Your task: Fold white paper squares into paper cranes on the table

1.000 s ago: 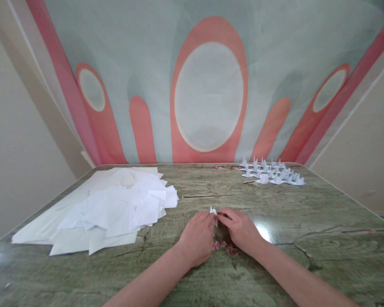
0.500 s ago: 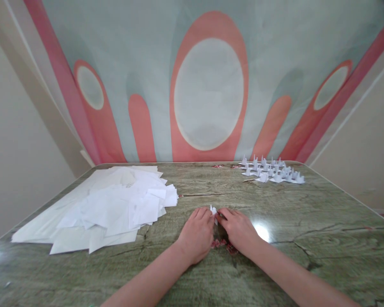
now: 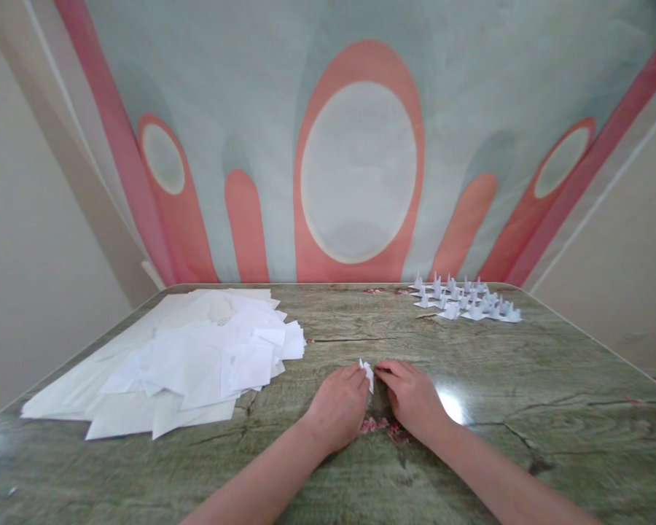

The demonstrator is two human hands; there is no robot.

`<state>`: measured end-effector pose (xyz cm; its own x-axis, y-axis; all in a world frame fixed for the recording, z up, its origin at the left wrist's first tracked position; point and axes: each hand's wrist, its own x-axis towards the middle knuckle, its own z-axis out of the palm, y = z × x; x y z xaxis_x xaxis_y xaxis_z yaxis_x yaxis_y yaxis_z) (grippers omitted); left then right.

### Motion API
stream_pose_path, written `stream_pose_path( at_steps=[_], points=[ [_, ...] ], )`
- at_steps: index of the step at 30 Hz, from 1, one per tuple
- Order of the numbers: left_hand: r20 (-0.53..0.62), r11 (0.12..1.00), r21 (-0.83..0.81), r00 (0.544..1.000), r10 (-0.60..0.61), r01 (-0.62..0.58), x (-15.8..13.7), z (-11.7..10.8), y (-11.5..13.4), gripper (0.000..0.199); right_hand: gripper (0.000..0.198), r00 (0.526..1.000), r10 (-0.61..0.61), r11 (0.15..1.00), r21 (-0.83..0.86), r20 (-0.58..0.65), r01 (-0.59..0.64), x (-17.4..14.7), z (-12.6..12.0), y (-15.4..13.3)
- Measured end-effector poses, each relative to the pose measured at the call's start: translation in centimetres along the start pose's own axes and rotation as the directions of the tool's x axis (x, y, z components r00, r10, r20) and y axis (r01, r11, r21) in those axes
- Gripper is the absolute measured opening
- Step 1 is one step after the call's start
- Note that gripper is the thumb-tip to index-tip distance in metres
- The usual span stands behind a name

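A small folded white paper crane sits at the middle of the table, its pointed tips facing up and away from me. My left hand is closed on its left side, and the fingers cover part of it. Just right of the paper is my right hand, its thumb and forefinger drawn together in a pinch. A narrow gap shows between those fingertips and the crane, and I see nothing in them. At the back right, several finished-looking white paper cranes stand in close rows.
A broad, loose pile of white paper sheets covers the left part of the wood-patterned table. Behind the far edge rises a wall covering with coral and grey shapes. A tiny white scrap lies near the left front.
My right fingertips have come off the folded paper and moved slightly right. My left hand keeps its hold on the crane. The view has tilted up a little.
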<state>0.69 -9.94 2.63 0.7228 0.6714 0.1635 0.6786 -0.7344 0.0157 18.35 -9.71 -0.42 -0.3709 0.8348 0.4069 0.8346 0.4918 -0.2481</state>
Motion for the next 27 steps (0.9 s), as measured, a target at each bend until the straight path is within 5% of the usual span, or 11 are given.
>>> stream_pose_path(
  at_steps=[10, 17, 21, 27],
  points=[
    [-0.100, 0.969, -0.230, 0.988, -0.117, 0.092, 0.2, 0.0, -0.7, 0.028, 0.040, 0.999, 0.023, 0.996, 0.090, 0.042, -0.027, 0.1, -0.5, -0.9],
    [-0.145, 0.937, -0.334, 0.977, -0.154, 0.098, 0.0, 1.1, -1.4, 0.038, 0.020, 0.997, 0.071, 0.989, 0.134, -0.028, -0.066, 0.2, 0.0, -0.7],
    [-0.150, 0.936, -0.321, 0.968, -0.201, 0.145, 0.1, 1.2, -1.3, 0.046, 0.012, 0.992, 0.113, 0.983, 0.153, -0.050, -0.104, 0.4, 0.0, -0.7],
    [-0.079, 0.963, -0.156, 0.969, -0.232, 0.218, 0.7, 0.0, -0.6, 0.017, 0.016, 0.989, 0.146, 0.956, 0.257, -0.006, -0.139, 0.4, 0.1, -1.4]
  ],
)
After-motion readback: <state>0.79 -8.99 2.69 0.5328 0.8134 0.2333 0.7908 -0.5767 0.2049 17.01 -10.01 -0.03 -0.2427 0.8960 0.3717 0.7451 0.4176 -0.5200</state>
